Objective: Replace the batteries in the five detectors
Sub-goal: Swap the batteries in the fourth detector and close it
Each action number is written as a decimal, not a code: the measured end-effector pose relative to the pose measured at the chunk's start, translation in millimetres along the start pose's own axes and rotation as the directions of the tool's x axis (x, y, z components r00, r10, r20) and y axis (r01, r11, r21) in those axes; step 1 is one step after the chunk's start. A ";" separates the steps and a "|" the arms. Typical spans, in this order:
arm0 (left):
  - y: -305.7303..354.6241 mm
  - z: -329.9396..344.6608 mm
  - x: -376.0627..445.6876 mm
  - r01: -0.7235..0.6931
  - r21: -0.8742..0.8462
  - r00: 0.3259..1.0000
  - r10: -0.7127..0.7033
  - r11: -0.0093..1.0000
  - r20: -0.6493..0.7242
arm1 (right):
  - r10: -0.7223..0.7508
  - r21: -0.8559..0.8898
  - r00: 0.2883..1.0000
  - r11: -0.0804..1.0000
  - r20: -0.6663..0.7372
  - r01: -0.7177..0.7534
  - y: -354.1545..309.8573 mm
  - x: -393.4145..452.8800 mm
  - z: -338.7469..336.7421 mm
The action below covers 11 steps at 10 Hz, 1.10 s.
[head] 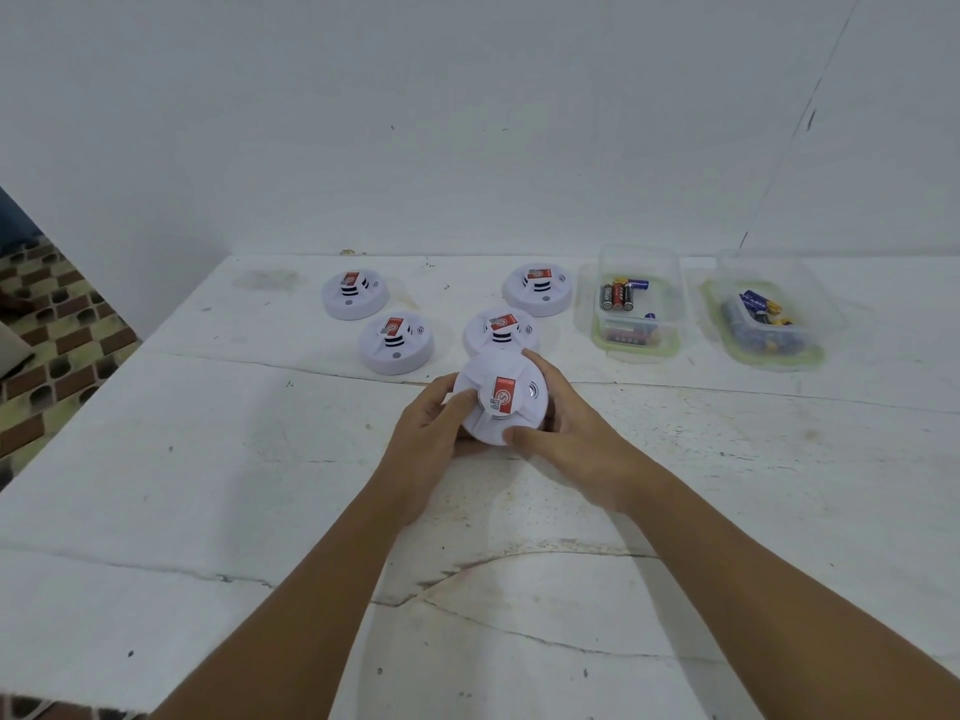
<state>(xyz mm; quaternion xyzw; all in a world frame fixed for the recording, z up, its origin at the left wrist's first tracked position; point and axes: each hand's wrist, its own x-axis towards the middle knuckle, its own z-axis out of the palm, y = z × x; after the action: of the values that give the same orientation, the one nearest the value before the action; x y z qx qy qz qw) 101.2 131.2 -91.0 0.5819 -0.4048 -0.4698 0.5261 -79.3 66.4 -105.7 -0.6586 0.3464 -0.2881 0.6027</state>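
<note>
- So both hands are on one detector [500, 398], held near the middle of the white table [208, 485], tilted up toward the camera with its red sticker facing us.
- Left hand [434, 433] is curled around the left edge, thumb lying across the front face. Right hand [558, 418] wraps the right side, fingers over the far rim and thumb pressed on the near edge. Both are gripping it, nothing loose.
- My read: this is the opening step on this unit, and that two-sided grip looks like the setup for twisting the base off. Can't see any seam or battery door from this angle, so that's a guess.
- The other four sit face up farther back: far-left detector [355, 294], left-middle detector [396, 343], middle detector [500, 331] just behind the held one, and far-right detector [540, 289]. All look closed, so I'd guess the job has barely started, though I can't tell if any were already done.
- Off to the right are two clear tubs, the left battery tub [636, 304] and the right battery tub [769, 314], both holding loose cells. No idea which is fresh and which is spent.
- Next move probably calls for turning one half against the other, or flipping it over to find the compartment, then pulling the old cells.
- Watch out for mixing up the tubs.
</note>
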 end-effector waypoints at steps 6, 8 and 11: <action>-2.3 -0.7 1.1 -0.012 0.015 1.000 0.012 1.000 -0.003 | 0.004 -0.030 1.000 1.000 -0.012 -0.005 -0.3 -0.9 0.8; -2.4 -0.6 0.7 -0.010 -0.006 1.000 0.010 1.000 -0.002 | 0.013 -0.021 1.000 1.000 -0.004 -0.013 -0.9 -0.7 0.7; -1.2 -0.3 0.4 -0.015 0.002 1.000 0.015 1.000 0.007 | 0.017 -0.053 1.000 0.998 -0.005 -0.017 -0.3 0.7 1.0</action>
<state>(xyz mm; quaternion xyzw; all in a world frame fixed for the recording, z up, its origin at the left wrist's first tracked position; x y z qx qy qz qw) 101.6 131.0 -92.2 0.5780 -0.4112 -0.4674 0.5276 -78.0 66.4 -105.6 -0.6706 0.3611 -0.2754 0.5867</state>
